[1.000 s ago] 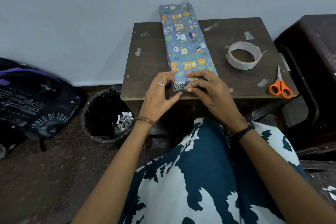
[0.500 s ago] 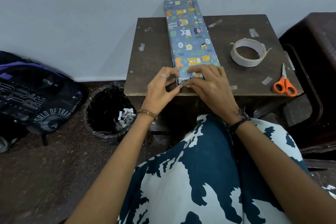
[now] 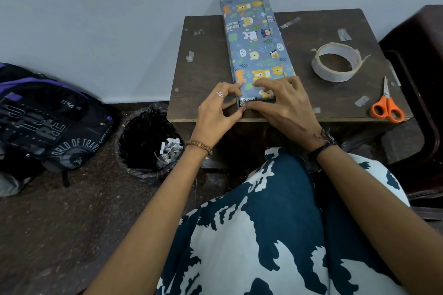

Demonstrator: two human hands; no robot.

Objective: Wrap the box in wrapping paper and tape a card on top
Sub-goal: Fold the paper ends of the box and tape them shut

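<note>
A long box wrapped in blue paper with cartoon animals [image 3: 255, 40] lies lengthwise on the small dark table [image 3: 206, 74], its far end past the table's back edge against the wall. My left hand [image 3: 218, 112] pinches the near left corner of the wrapped box between thumb and fingers. My right hand [image 3: 285, 105] lies over the near end, fingers pressing the folded paper flap down against the box. A roll of clear tape [image 3: 336, 62] sits to the right of the box. No card is visible.
Orange-handled scissors [image 3: 387, 105] lie at the table's near right corner. Several cut tape strips [image 3: 362, 100] stick to the tabletop. A black-lined bin with paper scraps [image 3: 148, 141] stands left of the table, a dark backpack [image 3: 48, 120] further left, a dark chair [image 3: 417, 93] at right.
The view has shifted slightly. Both hands stay on the near end of the box; my right fingers have slid further over the flap and my left fingers closed on the corner.
</note>
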